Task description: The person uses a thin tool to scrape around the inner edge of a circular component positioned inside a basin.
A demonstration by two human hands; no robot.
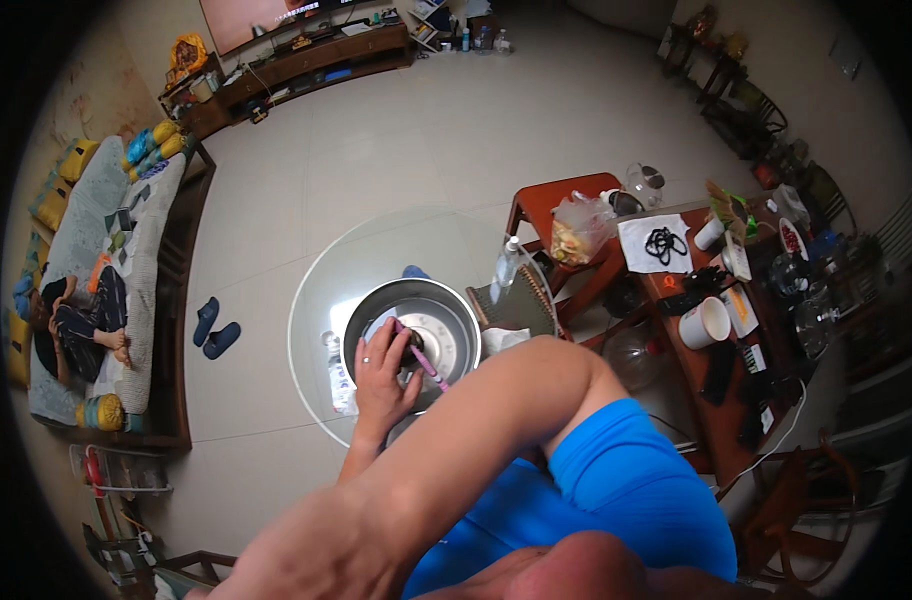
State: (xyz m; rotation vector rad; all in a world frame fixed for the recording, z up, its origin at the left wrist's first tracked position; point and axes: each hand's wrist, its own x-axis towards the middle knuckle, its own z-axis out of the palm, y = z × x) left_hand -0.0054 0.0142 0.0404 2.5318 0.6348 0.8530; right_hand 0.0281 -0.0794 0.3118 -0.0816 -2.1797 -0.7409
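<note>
My left hand [379, 375] is inside a round steel basin [470, 312], with a ring on one finger. Its fingers curl over a dark object [412, 350], mostly hidden under them, and a slim purple-pink stick-like tool [429, 368], whose kind I cannot make out. A pale scrap [381, 324] shows beside the fingers. The basin stands on a round glass table [311, 290]. My bent right arm [476, 420] crosses in front, elbow raised; its forearm runs out at the lower left edge, and my right hand's fingers are not visible.
A clear bottle [509, 262] and a woven stool [521, 305] are right of the basin. A wooden table [666, 290] holds a white cup [705, 323] and black beads [664, 244]. Left are blue slippers [216, 330] and a sofa [156, 230] with a person [86, 310] on it.
</note>
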